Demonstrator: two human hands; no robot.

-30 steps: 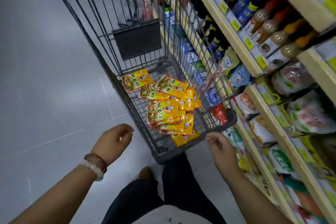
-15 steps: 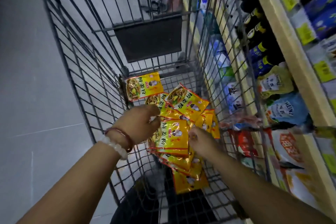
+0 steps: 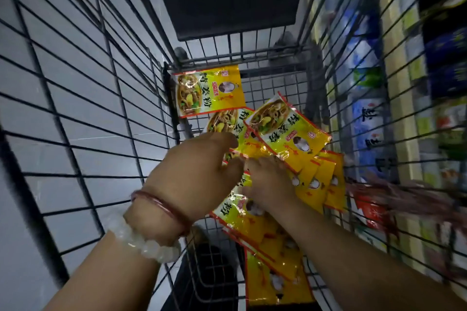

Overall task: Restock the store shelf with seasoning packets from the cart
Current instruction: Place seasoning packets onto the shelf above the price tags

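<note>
Low in the wire cart [image 3: 106, 113], left hand [image 3: 194, 174] and right hand [image 3: 270, 184] press on yellow seasoning packets [image 3: 285, 131], apparently to gather them; their fingers are hidden, grip unclear.

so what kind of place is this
Most likely a grocery store aisle. A wire cart holds many identical yellow seasoning packets, and blurred shelves of packaged goods run along the right. Both hands reach into the packets.

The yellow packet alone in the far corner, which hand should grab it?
Probably the left hand: it sits nearer that lone packet; the right hand is over the pile.
</note>
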